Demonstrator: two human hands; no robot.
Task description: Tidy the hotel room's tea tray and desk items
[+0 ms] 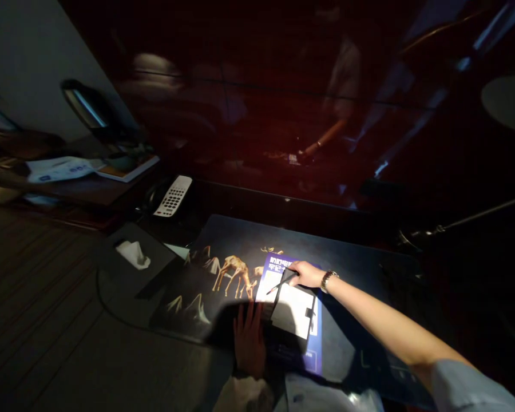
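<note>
Dark counter [124, 303] under a deer-print mat [347, 257], tissue box [133, 257] and phone [173, 196] far left, right hand [309, 274] clamped on a black pen [282, 282] above a blue booklet [275, 264], left hand [249, 340] open beside it, fingers apart.

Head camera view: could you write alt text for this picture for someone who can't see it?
A person's right hand holds a pen above a white sheet lying on blue printed paper, while the left hand rests flat beside them. They lie on a dark desk mat printed with golden deer-like animals, with a tissue box and a white telephone nearby.
</note>
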